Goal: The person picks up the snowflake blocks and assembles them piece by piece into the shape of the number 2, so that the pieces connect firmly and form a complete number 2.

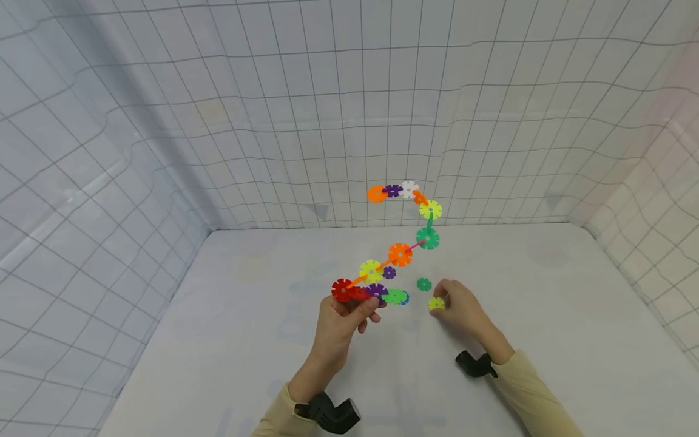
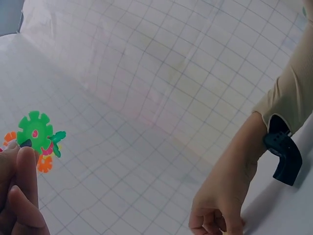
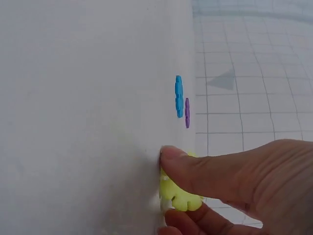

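Observation:
My left hand (image 1: 341, 321) pinches a purple notched plastic disc (image 1: 377, 294) between thumb and fingers. It belongs to a curving chain of interlocked snowflake discs. From the held end, a red disc (image 1: 342, 290) and a light green disc (image 1: 394, 296) sit either side; the chain climbs through a yellow disc (image 1: 371, 271) and an orange disc (image 1: 400, 255) up to an orange end disc (image 1: 377, 193). My right hand (image 1: 463, 309), low at the tabletop, pinches a loose yellow disc (image 3: 182, 196) between thumb and fingers.
Loose on the white table (image 1: 246, 340) lie a green disc (image 1: 423, 284), a small purple disc (image 1: 389, 272) and a blue disc (image 3: 179, 96). A white sheet with a grid (image 1: 327, 91) rises behind and at both sides. Each wrist carries a black camera (image 1: 333, 414).

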{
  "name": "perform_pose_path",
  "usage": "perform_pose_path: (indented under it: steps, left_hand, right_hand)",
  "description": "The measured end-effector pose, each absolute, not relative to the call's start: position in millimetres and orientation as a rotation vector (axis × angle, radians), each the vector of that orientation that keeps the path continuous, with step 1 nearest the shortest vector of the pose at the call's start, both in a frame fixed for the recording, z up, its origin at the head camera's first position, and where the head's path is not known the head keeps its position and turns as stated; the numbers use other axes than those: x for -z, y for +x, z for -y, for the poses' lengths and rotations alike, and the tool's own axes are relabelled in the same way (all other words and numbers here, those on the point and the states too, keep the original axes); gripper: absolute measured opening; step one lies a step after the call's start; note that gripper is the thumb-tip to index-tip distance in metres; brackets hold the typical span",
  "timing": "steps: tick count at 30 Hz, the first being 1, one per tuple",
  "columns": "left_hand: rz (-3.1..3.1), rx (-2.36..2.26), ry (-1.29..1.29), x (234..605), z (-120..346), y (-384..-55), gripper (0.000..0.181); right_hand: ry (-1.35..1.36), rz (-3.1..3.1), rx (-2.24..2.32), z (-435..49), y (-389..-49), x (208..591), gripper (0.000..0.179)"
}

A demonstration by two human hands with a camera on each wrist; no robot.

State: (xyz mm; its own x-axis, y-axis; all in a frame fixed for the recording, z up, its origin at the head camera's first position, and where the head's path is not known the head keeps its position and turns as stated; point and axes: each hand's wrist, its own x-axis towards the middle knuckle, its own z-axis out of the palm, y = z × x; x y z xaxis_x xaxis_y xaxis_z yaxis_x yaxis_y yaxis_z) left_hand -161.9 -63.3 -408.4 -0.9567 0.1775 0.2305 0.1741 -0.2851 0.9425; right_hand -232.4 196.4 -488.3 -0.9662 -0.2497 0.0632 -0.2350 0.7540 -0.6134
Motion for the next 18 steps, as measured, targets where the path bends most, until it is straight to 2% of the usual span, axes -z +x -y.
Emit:
perform_pose_path:
  steps: [6, 11, 18]
  left_hand:
    - [-1.853, -2.485, 0.466, 407.2, 63.5, -161.6, 0.026]
    - [-1.856, -2.485, 0.445, 406.3, 63.2, -161.4, 0.026]
    - [-1.827, -2.496, 0.416, 406.2, 62.6, -161.0, 0.019]
  right_hand:
    - [-0.547, -2.981, 1.065, -191.2, -220.2, 478.2, 0.023]
    - [-0.702, -2.764, 1.518, -188.2, -205.5, 447.4, 0.015]
    - [-0.823, -2.324, 1.960, -180.7, -177.8, 405.9, 0.027]
